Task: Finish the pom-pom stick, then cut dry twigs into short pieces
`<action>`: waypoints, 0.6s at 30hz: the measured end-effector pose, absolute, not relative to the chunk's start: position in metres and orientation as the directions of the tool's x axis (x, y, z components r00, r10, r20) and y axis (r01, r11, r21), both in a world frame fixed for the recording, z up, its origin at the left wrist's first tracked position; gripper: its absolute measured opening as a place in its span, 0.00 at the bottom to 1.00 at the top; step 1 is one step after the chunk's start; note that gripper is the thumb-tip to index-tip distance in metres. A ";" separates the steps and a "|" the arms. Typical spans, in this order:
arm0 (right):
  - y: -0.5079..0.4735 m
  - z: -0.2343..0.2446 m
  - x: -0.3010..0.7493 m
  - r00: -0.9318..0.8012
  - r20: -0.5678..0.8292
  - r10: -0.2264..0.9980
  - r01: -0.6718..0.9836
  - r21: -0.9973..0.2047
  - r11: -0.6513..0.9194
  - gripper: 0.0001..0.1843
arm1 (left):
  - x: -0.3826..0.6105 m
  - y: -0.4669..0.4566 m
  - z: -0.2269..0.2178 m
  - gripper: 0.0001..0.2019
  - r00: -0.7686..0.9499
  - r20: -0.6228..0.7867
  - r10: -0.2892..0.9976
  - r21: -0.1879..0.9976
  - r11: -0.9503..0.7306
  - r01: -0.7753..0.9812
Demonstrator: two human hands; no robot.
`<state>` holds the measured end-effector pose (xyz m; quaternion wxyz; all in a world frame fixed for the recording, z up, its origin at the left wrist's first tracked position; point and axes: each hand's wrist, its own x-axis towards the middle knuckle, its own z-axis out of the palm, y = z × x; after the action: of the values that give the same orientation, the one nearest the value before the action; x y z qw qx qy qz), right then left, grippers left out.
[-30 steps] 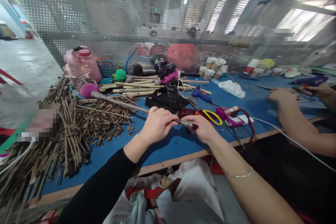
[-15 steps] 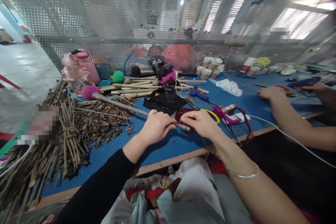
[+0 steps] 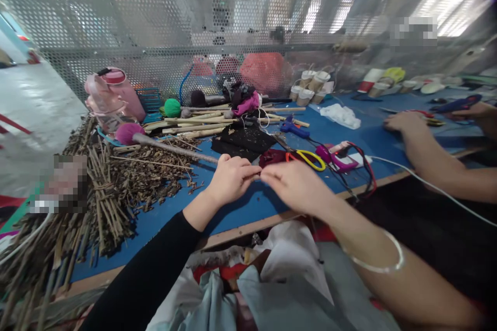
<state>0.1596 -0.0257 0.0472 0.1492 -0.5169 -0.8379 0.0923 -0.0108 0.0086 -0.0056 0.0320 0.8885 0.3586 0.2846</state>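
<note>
A grey-wrapped stick (image 3: pixel 174 149) with a magenta yarn ball (image 3: pixel 129 134) on its far left end slants across the table. My left hand (image 3: pixel 233 178) is closed around it near its right end. My right hand (image 3: pixel 297 186), fingertips pinched together, meets the left fingertips at that end and hides it. Whether a thread or strip lies in the pinch is too small to see. Just behind my hands are a dark red cloth (image 3: pixel 271 158), scissors with yellow and orange handles (image 3: pixel 311 159) and a black cloth (image 3: pixel 243 143).
Dried leaves (image 3: pixel 155 173) and bundled twigs (image 3: pixel 103 201) cover the left side. Peeled sticks (image 3: pixel 198 126), a green yarn ball (image 3: pixel 172 108) and a blue glue gun (image 3: pixel 295 128) lie behind. A purple device (image 3: pixel 341 159) with cables sits right, near a co-worker's arm (image 3: pixel 427 158).
My right hand has turned and come over the stick's right end, covering the wrapped tip that showed before. The left hand keeps its hold. The scissors' orange handle now shows.
</note>
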 end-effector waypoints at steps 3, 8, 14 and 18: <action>0.004 0.061 0.177 -0.436 0.126 0.891 0.795 -0.409 0.447 0.14 | -0.013 0.006 0.000 0.12 0.570 0.513 0.642 0.259 -0.749 0.610; 0.019 0.022 0.183 -0.390 0.099 0.916 0.488 -0.821 0.296 0.16 | -0.016 0.003 0.008 0.13 0.460 0.617 0.638 0.275 -0.723 0.633; -0.033 -0.009 0.148 -0.323 0.217 0.921 0.666 -0.640 0.383 0.17 | -0.013 0.007 0.000 0.11 0.443 0.583 0.682 0.340 -0.699 0.629; -0.050 0.017 0.149 -0.340 0.299 0.892 0.784 -0.433 0.444 0.15 | -0.013 0.011 -0.006 0.09 0.414 0.579 0.702 0.399 -0.687 0.607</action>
<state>0.1487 -0.0496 0.0174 0.2522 -0.5162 -0.8115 0.1067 -0.0127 0.0113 -0.0064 0.0637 0.8385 0.3903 0.3749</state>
